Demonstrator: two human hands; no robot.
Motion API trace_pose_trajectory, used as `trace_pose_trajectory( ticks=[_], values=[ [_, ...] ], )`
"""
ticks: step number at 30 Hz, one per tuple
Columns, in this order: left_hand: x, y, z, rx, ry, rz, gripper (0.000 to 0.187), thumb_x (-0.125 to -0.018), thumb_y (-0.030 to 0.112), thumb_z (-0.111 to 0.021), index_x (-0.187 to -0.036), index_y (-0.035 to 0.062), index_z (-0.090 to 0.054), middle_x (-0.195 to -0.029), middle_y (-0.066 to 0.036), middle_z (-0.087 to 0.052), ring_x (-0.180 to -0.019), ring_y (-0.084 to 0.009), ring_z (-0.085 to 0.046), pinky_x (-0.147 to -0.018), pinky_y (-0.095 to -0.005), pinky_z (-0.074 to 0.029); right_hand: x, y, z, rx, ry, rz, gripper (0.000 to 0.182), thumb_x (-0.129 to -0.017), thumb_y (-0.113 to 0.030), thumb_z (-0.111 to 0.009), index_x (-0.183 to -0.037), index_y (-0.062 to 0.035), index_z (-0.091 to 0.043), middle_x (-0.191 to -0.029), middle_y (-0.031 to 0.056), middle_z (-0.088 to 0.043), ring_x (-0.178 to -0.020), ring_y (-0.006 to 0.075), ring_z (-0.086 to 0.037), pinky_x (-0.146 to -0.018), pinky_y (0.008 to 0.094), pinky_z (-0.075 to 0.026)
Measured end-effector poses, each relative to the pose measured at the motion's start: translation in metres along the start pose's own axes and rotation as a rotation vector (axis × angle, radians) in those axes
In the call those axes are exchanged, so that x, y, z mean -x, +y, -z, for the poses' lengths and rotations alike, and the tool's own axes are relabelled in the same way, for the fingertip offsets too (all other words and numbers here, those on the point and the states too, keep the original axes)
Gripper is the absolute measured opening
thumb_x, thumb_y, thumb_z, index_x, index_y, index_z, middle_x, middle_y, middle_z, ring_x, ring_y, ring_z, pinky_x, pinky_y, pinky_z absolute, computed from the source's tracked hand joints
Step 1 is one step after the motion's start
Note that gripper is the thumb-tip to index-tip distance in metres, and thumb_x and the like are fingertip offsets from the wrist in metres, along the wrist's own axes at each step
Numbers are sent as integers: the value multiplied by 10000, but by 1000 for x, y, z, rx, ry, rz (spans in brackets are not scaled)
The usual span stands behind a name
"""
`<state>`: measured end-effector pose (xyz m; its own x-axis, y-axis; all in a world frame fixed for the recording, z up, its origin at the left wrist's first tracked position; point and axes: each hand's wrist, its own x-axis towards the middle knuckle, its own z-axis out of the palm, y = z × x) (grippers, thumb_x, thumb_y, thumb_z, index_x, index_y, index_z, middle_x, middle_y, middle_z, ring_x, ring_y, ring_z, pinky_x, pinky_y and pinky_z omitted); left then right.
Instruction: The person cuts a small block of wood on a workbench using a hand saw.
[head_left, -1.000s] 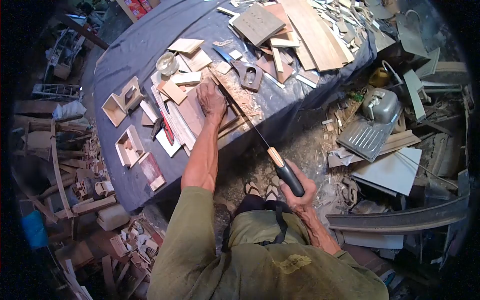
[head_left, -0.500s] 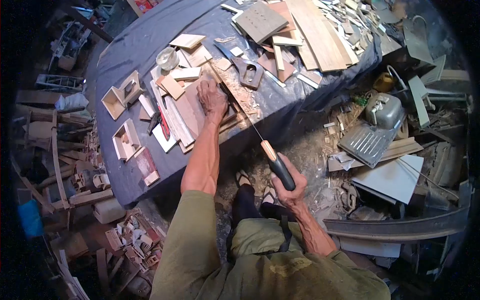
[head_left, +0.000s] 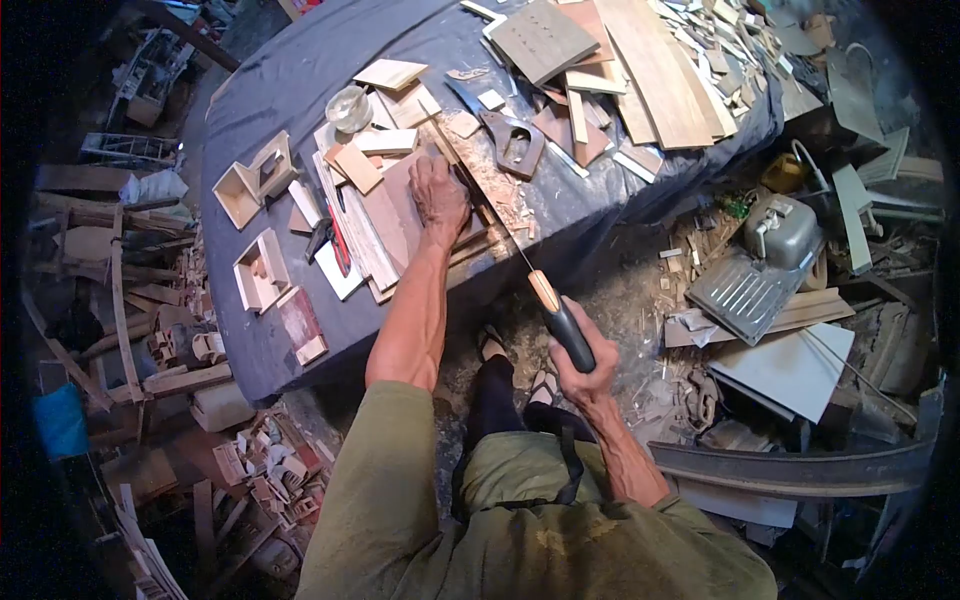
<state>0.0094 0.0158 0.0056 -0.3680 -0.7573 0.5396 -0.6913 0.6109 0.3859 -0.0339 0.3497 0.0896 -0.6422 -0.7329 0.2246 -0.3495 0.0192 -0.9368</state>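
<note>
My right hand grips the black and wooden handle of a handsaw in front of the table edge. Its thin blade runs up and left over the edge, beside a wooden board. My left hand presses down with curled fingers on a brown board, close to the blade. A dark strip shows along the right side of that hand, but what the fingers clasp is hidden. Sawdust and shavings lie right of the blade, near a hand plane.
On the cloth-covered table stand a glass jar, small wooden boxes and red-handled pliers. Boards and offcuts pile up at the far right. A metal sink and scrap crowd the floor.
The saw and my right hand have moved slightly forward, toward the table. My left hand stays on the board. The whole view has shifted a little.
</note>
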Motion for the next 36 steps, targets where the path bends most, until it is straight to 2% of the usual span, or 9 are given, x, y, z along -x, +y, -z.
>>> trace_pose_trajectory(
  ticks=[3,10,17,19,24,28,31,33,36],
  values=[
    [1,4,-1,-54,-1,31,123,-764,25,-566,-881,24,-605,-990,-181,-561,-987,-392,-534,-832,-510,-453,4,1,3,-28,-41,-148,552,-804,-38,-679,-1349,-41,-589,-861,143,-723,-678,148,-696,-627,291,-547],
    [1,2,-1,-4,27,-7,125,-738,15,-574,-860,16,-599,-942,-197,-564,-962,-402,-538,-832,-505,-452,34,7,24,21,-9,15,532,-787,-23,-681,-1315,-9,-613,-954,173,-744,-739,152,-714,-689,284,-558],
    [2,5,0,-37,21,27,136,-737,26,-578,-868,16,-610,-942,-192,-567,-980,-396,-545,-850,-510,-457,7,6,1,-108,-15,-103,545,-804,-26,-671,-1343,-40,-597,-805,106,-695,-617,120,-634,-598,282,-519],
    [-3,5,-4,-19,47,89,136,-737,33,-579,-868,15,-610,-939,-189,-567,-982,-393,-546,-850,-510,-457,34,23,18,6,-3,36,543,-804,-19,-663,-1344,-33,-599,-829,102,-712,-661,115,-659,-625,273,-523],
    [-1,-3,-2,8,-8,4,155,-748,31,-570,-897,15,-610,-996,-200,-567,-1002,-401,-538,-852,-525,-449,18,10,14,41,-1,44,539,-805,-47,-663,-1340,-41,-599,-816,100,-703,-665,94,-633,-627,270,-521],
    [0,-3,-3,-6,-23,70,185,-750,35,-566,-929,14,-608,-1051,-223,-576,-1032,-422,-534,-878,-535,-439,-8,2,-2,-45,-80,-205,547,-799,-52,-656,-1344,-57,-600,-743,98,-653,-655,94,-626,-618,275,-521],
    [-1,-1,-5,-44,-43,97,206,-751,34,-564,-951,13,-609,-1055,-219,-574,-1032,-420,-533,-877,-533,-442,35,31,17,-35,-50,-121,553,-790,-58,-659,-1340,-53,-603,-761,82,-675,-659,102,-636,-618,274,-519],
    [-2,2,-3,20,17,81,194,-745,22,-559,-930,20,-617,-1007,-196,-565,-1005,-405,-536,-860,-512,-449,43,24,29,71,-16,65,553,-783,-58,-665,-1333,-49,-609,-779,86,-693,-670,113,-652,-626,278,-523],
    [-3,-1,-3,15,11,32,170,-743,30,-564,-906,25,-612,-978,-179,-557,-980,-387,-537,-838,-505,-450,31,5,26,-12,-66,-146,554,-779,-32,-664,-1329,-22,-600,-874,116,-709,-757,134,-660,-721,285,-525]
  ],
)
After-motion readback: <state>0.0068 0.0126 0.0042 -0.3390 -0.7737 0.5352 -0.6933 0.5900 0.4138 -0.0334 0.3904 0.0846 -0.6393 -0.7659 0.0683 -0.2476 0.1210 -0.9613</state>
